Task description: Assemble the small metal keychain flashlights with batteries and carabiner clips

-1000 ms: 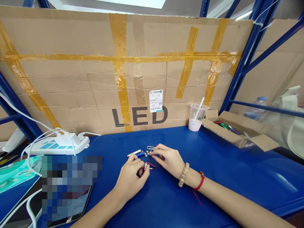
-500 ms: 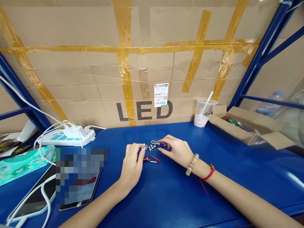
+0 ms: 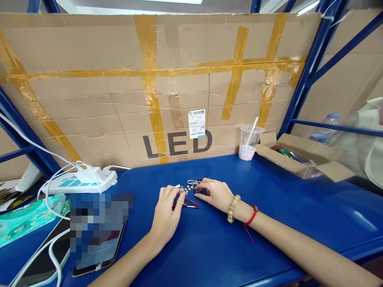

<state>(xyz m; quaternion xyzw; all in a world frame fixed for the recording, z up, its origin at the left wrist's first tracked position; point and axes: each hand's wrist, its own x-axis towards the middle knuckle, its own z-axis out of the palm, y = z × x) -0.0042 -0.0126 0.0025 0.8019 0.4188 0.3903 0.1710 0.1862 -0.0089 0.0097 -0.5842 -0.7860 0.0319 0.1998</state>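
Blue table (image 3: 227, 247): spread before me in the head view, backed on its far side by a cardboard sheet (image 3: 98, 107) printed LED.
Far right: drink cup (image 3: 247, 145) with a straw (image 3: 253, 128), just beside an open box (image 3: 284, 164) with coloured pieces (image 3: 285, 152) inside.
Left side: power strip (image 3: 68, 182) far, phone (image 3: 98, 251) near.
Left hand (image 3: 165, 211): thumb and forefinger pinched narrow on a small round metal piece (image 3: 181, 191); how much of it my fingers hide I cannot tell.
Right hand (image 3: 217, 194): thumb and forefinger slightly apart at the right edge of the metal discs (image 3: 189, 187); whether I have one between them I cannot tell.
Metal discs: a loose cluster on the table, between my two hands.
Red clip (image 3: 190, 206): on the near side of the discs, just right of my left thumb.
Silver clip (image 3: 191, 181): on the far side, beside my right forefinger.
Handling: I judge the discs light, hard and slick, easily flicked away, best pinched by the rim with fingertips; the clips look stiff and light, best taken by the frame.
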